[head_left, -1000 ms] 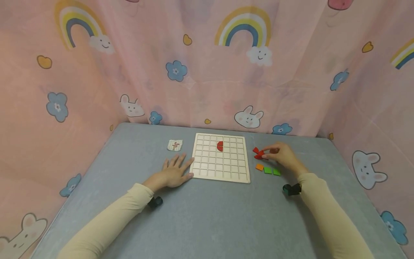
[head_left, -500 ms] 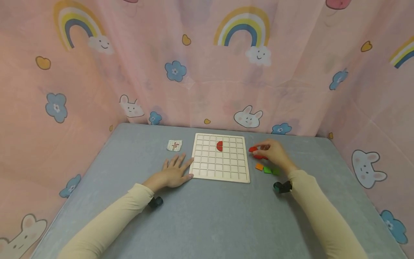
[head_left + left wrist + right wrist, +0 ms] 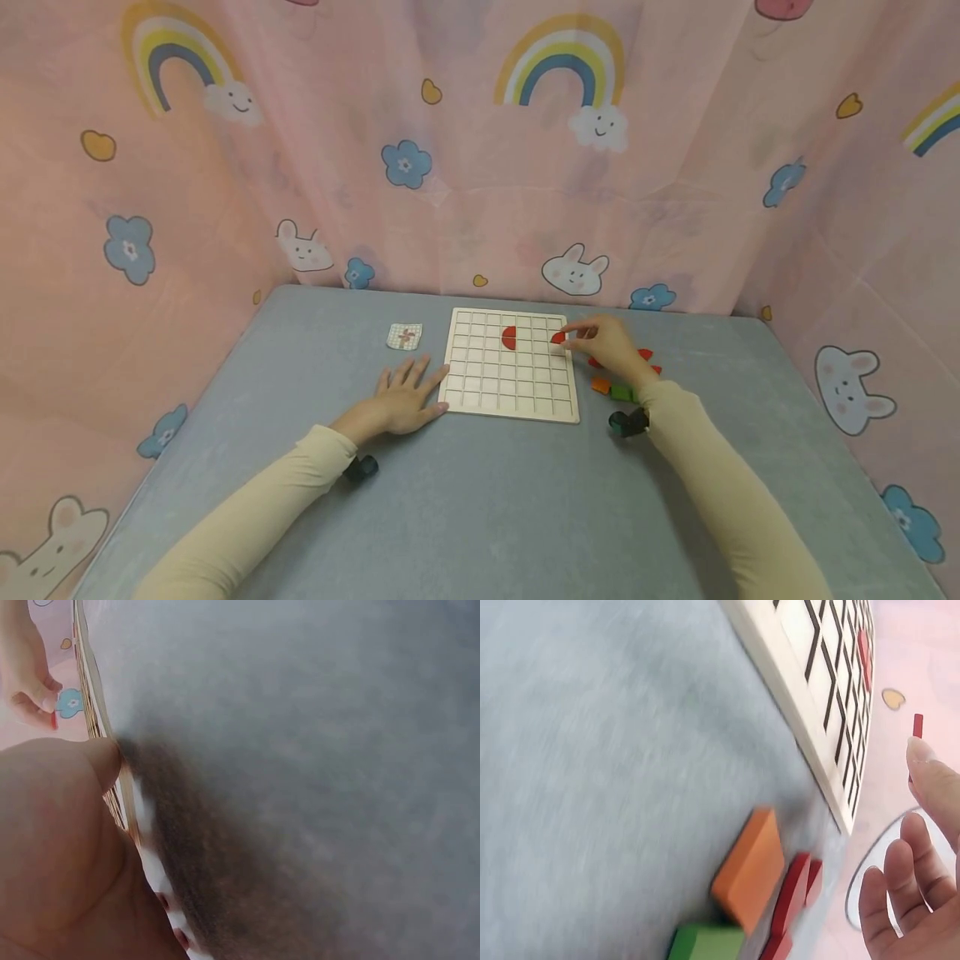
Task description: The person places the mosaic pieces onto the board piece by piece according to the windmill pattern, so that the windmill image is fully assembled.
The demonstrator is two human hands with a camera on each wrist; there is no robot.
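My right hand point(image 3: 609, 346) pinches a small flat red tile point(image 3: 558, 337) with a rounded edge, held over the right side of a pale gridded board point(image 3: 480, 402). In the right wrist view the same red tile point(image 3: 918, 725) shows edge-on between thumb and finger, raised above the table. Two red quarter-round tiles point(image 3: 509, 337) lie on the board, together making a half disc. My left hand point(image 3: 397, 406) lies with fingers spread, fingertips and thumb at the board's left edge. In the left wrist view its thumb point(image 3: 105, 761) rests against that edge.
Right of the board lie an orange tile point(image 3: 601, 385), green tiles point(image 3: 621, 392) and several red tiles point(image 3: 645, 355), partly behind my right hand and wrist. A small card point(image 3: 405, 337) with a pinwheel pattern lies left of the board. A pink printed curtain point(image 3: 480, 225) surrounds the table.
My right hand has picked a red tile from the pile on the right and carried it left to the board's right edge. My left hand stays in place.
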